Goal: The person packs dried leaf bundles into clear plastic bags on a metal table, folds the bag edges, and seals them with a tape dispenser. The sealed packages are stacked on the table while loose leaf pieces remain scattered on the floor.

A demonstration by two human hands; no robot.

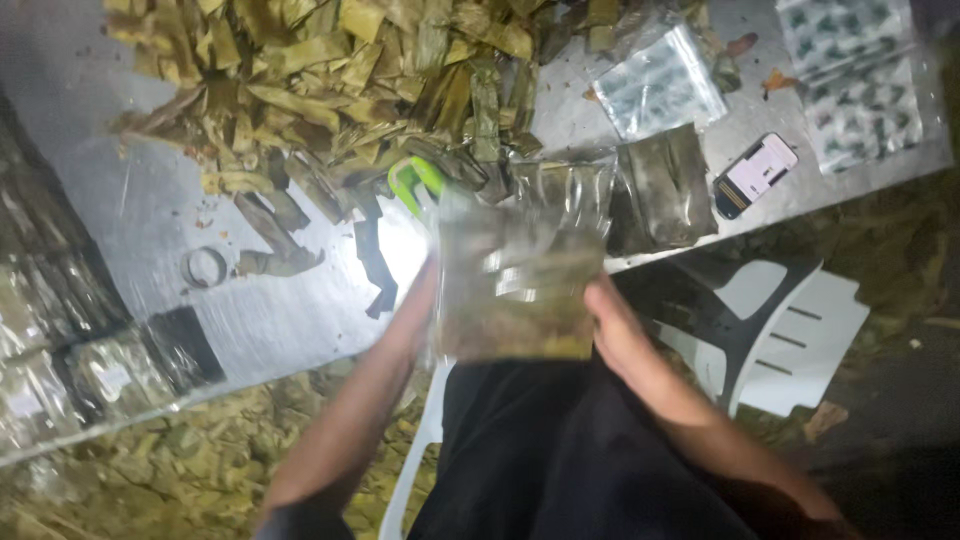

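Both hands, the left hand (pixel 425 300) and the right hand (pixel 612 335), are gripping a leaf-filled clear bag (pixel 515 285), with a few packed bags (pixel 665 190) lying done while a big pile of leaves (pixel 340 80) is waiting on the table (pixel 120 200).

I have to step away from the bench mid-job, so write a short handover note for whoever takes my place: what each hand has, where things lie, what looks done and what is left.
Left hand: holding the left edge of a clear plastic bag of dried leaves, above the lap.
Right hand: gripping the bag's right edge.
On the metal table: a big pile of loose dried leaves, a green-handled tool at its near edge, a tape roll, a phone.
Done, apparently: filled bags lie beside the pile and at the table's left end.
Left: the pile is still large; whether the held bag is sealed cannot be told.
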